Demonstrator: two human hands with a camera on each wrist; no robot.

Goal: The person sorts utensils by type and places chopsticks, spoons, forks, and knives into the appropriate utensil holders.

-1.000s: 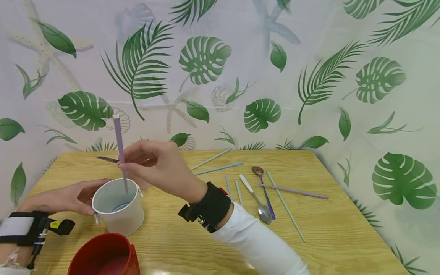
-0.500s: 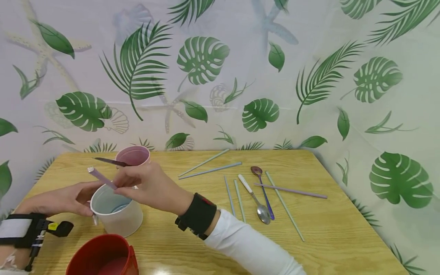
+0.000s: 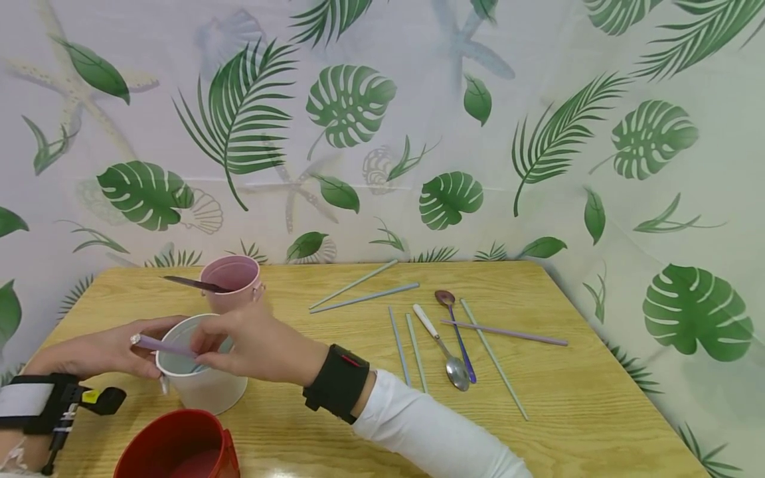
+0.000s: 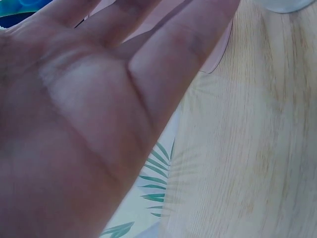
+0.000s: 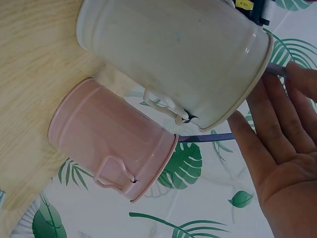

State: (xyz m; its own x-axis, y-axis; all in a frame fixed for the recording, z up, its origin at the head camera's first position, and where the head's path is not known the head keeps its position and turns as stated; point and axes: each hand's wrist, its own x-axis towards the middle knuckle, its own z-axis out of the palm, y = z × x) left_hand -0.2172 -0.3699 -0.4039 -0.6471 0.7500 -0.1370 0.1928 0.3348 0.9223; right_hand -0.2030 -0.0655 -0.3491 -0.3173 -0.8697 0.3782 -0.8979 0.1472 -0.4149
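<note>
My right hand (image 3: pixel 251 342) pinches a purple chopstick (image 3: pixel 161 344) with a silvery end. The chopstick leans low across the rim of a white bucket (image 3: pixel 209 395), its silvery end to the left; its other end is hidden behind the fingers. My left hand (image 3: pixel 107 346) holds the bucket's left side, thumb in front and fingers behind. The right wrist view shows the white bucket (image 5: pixel 173 54) close beside the right hand (image 5: pixel 282 148). In the left wrist view the palm of the left hand (image 4: pixel 89 119) fills much of the frame.
Behind stands a pink bucket (image 3: pixel 222 303) with a dark, knife-like utensil (image 3: pixel 191 284) in it. A red bucket (image 3: pixel 149 448) is in front. To the right lie several chopsticks (image 3: pixel 493 358), a white-handled spoon (image 3: pixel 457 373) and a purple spoon (image 3: pixel 445 297). A leaf-patterned cloth (image 3: pixel 382 133) hangs behind.
My right hand has moved lower and nearer. The purple chopstick has gone from almost upright in the white bucket to leaning low to the left. The left hand stays at the bucket.
</note>
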